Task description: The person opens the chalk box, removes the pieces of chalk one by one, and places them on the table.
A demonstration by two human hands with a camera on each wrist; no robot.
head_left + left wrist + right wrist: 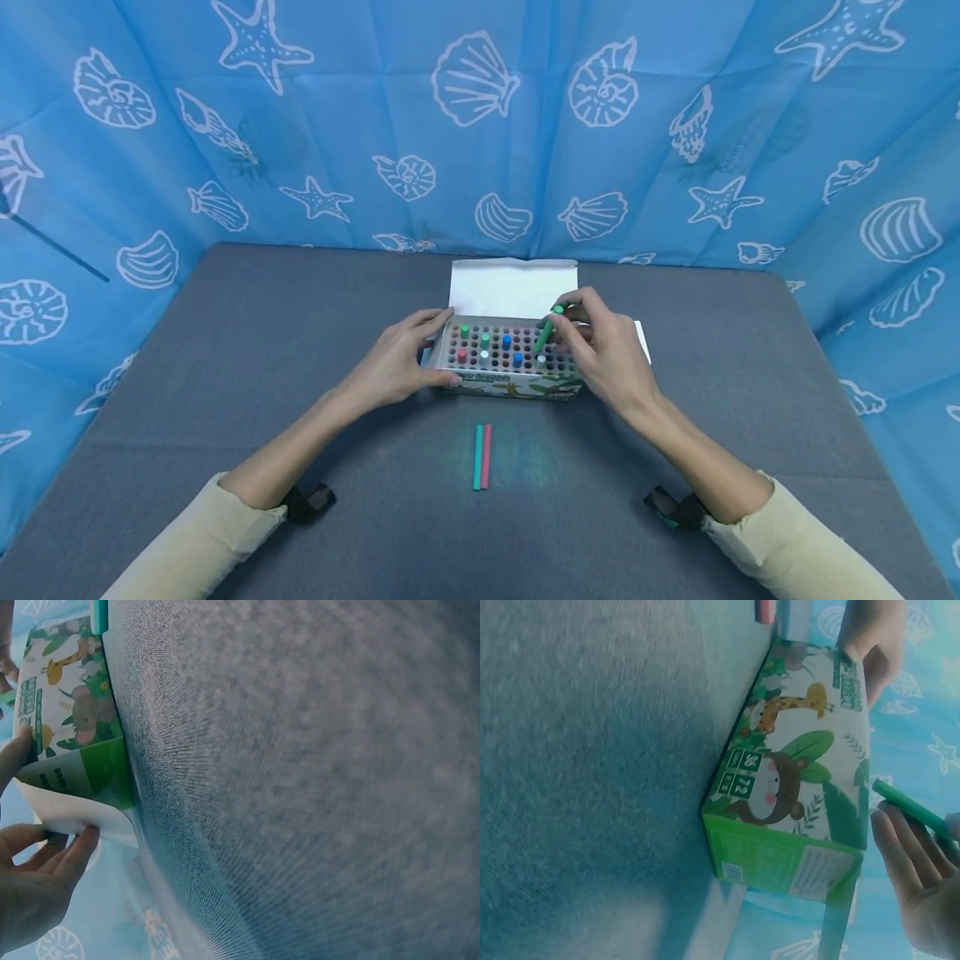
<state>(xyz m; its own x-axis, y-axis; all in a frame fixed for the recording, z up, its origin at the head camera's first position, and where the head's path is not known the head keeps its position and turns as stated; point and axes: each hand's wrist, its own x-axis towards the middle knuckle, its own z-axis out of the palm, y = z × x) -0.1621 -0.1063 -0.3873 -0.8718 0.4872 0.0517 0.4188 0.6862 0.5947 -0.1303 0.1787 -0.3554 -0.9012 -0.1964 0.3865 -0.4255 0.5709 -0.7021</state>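
Note:
A printed cardboard box point(510, 386) with a grid of holes stands on the table. Several coloured chalk sticks, green, blue, white and red, poke up from the holes. My left hand point(397, 358) grips the box's left end, thumb at the front edge; in the left wrist view its fingers touch the white side flap point(71, 810). Above the right part of the grid, my right hand point(611, 354) pinches a green chalk stick point(545, 335), tilted, its lower end near the holes. In the right wrist view the green stick's end shows just beyond the box's top edge.
A teal chalk stick point(477, 458) and a pink chalk stick point(487, 457) lie side by side on the grey tablecloth in front of the box. The white lid point(513, 287) stands raised behind it. A blue shell-patterned curtain point(480, 125) hangs past the table's back edge.

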